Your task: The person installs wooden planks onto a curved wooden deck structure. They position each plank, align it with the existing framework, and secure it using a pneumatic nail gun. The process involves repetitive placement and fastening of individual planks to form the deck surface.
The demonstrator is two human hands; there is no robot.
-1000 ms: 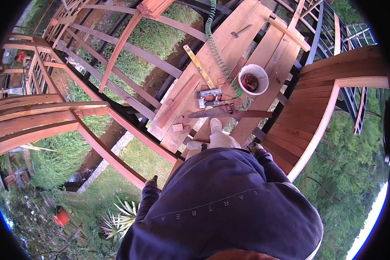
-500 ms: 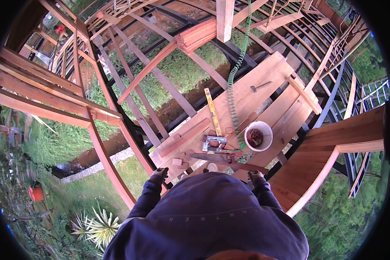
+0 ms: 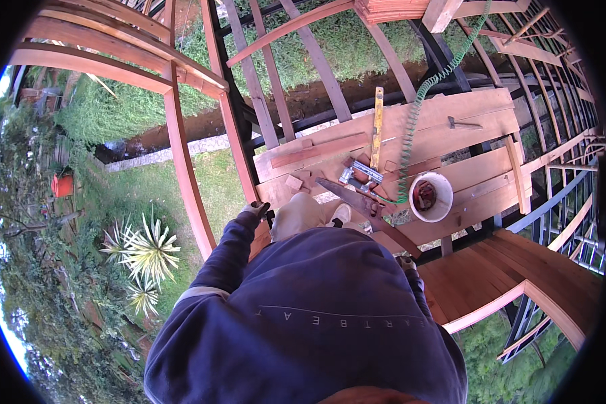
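My left hand (image 3: 257, 209), in a glove with dark fingertips, is closed at the reddish timber post (image 3: 232, 128) beside the plank platform (image 3: 471, 111). My right hand (image 3: 405, 262) is partly covered by my sweatshirt, near the edge of the brown boarded panel (image 3: 451, 276); its grip is unclear. Just ahead, a handsaw (image 3: 350, 197) lies across the planks by my shoe (image 3: 342, 214). Past it are a silver nail gun (image 3: 362, 174) and a yellow spirit level (image 3: 378, 128). A white bucket (image 3: 449, 202) holds reddish pieces.
A green coiled air hose (image 3: 411, 128) crosses the platform. A hammer (image 3: 463, 124) lies at the far right, and small wood blocks (image 3: 294, 182) lie near my knee. Gaps show between the planks. Open framing stands over grass (image 3: 209, 172) and a ditch (image 3: 148, 140).
My view has swung left and down, so the platform and tools sit further right. My bent knee now shows. Both hands stay near the same timbers, and the tools lie where they were.
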